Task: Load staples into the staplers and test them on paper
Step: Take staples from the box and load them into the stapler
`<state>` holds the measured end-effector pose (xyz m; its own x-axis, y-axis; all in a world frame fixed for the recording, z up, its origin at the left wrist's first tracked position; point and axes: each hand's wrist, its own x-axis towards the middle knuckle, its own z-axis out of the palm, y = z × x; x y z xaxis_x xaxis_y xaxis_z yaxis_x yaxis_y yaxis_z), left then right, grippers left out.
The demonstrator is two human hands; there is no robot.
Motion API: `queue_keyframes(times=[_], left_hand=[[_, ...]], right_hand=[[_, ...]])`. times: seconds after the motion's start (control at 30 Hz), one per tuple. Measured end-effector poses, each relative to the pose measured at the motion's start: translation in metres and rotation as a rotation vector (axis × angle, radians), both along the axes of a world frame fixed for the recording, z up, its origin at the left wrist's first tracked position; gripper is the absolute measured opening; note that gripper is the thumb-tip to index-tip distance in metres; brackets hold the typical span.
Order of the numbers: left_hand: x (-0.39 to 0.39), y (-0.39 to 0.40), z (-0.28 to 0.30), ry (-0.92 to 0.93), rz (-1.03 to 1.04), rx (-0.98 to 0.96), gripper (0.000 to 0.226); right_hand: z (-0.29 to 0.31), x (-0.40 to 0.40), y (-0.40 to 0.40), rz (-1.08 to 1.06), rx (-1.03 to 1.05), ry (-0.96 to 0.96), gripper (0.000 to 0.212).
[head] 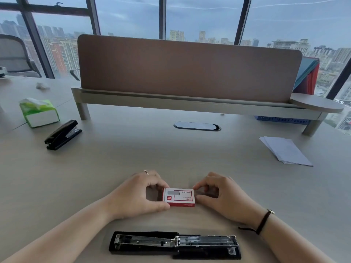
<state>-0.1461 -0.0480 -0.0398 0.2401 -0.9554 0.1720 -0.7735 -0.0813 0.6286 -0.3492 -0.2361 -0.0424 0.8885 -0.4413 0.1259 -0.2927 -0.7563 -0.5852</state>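
While both hands rest on the worktop [190, 152], the left hand [138, 196] and right hand [222, 198] pinch opposite ends of a red-and-white staple box [179, 197] between thumb and curled fingers. Nearer than the hands, an opened stapler [174, 245] lies flat, seemingly unloaded. A closed stapler [63, 134] sits far left; paper [284, 150] far right.

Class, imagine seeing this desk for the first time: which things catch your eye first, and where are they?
At centre, the left hand and right hand pinch a small red-and-white staple box on the pale desk. Nearest the viewer lies a black stapler opened flat, its metal channel exposed. A closed black stapler sits far left, a white paper stack right.
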Motion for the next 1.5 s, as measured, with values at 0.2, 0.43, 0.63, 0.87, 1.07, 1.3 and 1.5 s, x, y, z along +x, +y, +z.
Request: queue_keyframes(times=[0.2,0.43,0.63,0.87,1.07,1.3,1.5], left_hand=[[0.006,0.006,0.001,-0.011,0.021,0.000,0.039],[0.004,0.005,0.005,-0.016,0.008,-0.020,0.028],[0.012,0.012,0.008,-0.029,0.015,0.008,0.024],[0.021,0.020,0.010,-0.031,0.040,0.015,0.024],[0.021,0.020,0.009,-0.024,0.039,0.017,0.025],[0.018,0.017,0.011,-0.038,0.048,0.019,0.039],[0.006,-0.003,0.019,-0.083,0.061,-0.032,0.026]], right_hand=[[0.007,-0.002,0.006,0.081,0.042,0.009,0.050],[0.005,0.007,0.014,0.059,-0.069,0.011,0.043],[0.008,-0.006,0.002,0.024,0.018,0.043,0.040],[0.008,-0.013,-0.008,0.014,0.048,0.052,0.040],[0.007,-0.013,-0.008,0.018,0.080,0.050,0.041],[0.008,-0.014,-0.008,0.019,0.109,0.054,0.041],[0.007,-0.012,-0.006,0.013,0.098,0.024,0.054]])
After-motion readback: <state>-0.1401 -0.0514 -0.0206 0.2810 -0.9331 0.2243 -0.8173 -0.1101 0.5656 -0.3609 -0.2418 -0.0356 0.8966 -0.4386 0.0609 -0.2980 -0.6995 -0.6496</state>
